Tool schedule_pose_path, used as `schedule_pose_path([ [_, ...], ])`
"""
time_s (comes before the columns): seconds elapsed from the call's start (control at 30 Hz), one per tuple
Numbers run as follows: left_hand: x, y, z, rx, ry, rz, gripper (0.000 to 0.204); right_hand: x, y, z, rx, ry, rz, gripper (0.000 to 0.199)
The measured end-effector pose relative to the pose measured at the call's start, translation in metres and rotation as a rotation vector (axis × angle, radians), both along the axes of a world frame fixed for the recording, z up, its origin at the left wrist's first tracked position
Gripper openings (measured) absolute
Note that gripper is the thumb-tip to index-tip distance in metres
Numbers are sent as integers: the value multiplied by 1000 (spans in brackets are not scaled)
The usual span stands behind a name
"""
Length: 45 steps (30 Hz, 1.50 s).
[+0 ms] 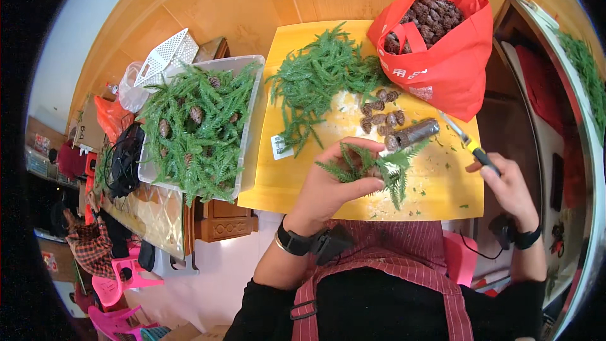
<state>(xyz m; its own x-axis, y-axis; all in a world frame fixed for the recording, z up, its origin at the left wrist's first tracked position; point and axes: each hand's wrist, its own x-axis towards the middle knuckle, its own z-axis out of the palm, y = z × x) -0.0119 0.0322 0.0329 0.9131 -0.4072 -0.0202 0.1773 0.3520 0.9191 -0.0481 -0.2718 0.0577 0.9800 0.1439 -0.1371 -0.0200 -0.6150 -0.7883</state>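
Note:
My left hand [344, 180] is closed around a green pine sprig [398, 163], held low over the front of the yellow board. To the right, my right hand [508, 183] grips a slim tool with a black-and-yellow handle [475, 149]. Its pale metal end points up and left; its exact kind is unclear. Beyond the sprig lies a dark brown, shiny cylinder [416, 132]. Several small pine cones [379, 117] are scattered beside it. Farther back, a heap of loose pine sprigs [322, 72] covers part of the board.
A clear plastic bin [257, 98] of sprigs and cones stands left of the yellow board [271, 183]. A red bag [445, 76] full of pine cones is at the back right. A white perforated basket [167, 57] sits behind the bin. Another person [95, 246] is far left.

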Motion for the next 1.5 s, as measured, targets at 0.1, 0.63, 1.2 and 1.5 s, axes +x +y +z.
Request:
schedule_pose_path([
  [0.1, 3, 4, -1, -5, -28, 49, 39, -15, -10, -29, -382, -149, 23, 18],
  [0.63, 0, 113, 75, 419, -425, 509, 28, -29, 7, -84, -414, -185, 48, 27],
  [1.2, 42, 254, 90, 1697, -859, 1035, 72, -18, 27, -16, -294, -275, 52, 28],
  [1.5, 3, 190, 120, 798, -789, 1021, 25, -8, 56, -1, -171, -359, 69, 10],
])
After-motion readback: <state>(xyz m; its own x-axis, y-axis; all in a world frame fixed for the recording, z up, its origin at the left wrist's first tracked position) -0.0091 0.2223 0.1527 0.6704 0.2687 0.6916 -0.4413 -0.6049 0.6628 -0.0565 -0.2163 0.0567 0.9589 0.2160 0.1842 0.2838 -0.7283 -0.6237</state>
